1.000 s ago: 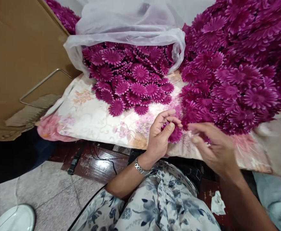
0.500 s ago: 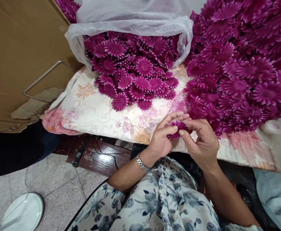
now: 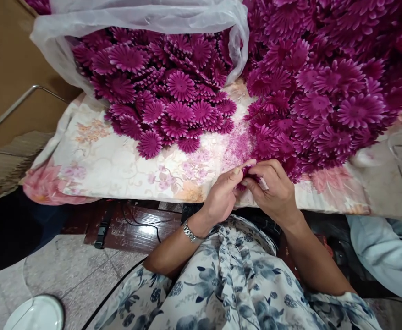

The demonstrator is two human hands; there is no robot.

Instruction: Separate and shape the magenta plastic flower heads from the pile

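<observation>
Between my two hands is a small magenta artificial flower (image 3: 245, 171), mostly covered by my fingers. My left hand (image 3: 223, 190), with a metal watch at the wrist, pinches it from the left side. From the right, my right hand (image 3: 272, 190) grips it with thumb and fingertips. Both hands are at the near edge of the table. Just beyond them lies a large heap of magenta flower heads (image 3: 316, 105). Further left, a second pile of flower heads (image 3: 180, 112) spills out of a translucent plastic bag (image 3: 135, 20).
A floral cloth (image 3: 125, 169) covers the table, with purple bits scattered between the piles. A cardboard box (image 3: 4, 55) with a bent metal wire stands at the left. Another person's light-coloured trouser leg (image 3: 382, 252) shows at the right. A white round base (image 3: 37, 314) sits on the floor.
The view has shifted, so piles and bag appear further left. My fingers have closed in tighter around the flower, covering more of it; my left fingers have folded inward.
</observation>
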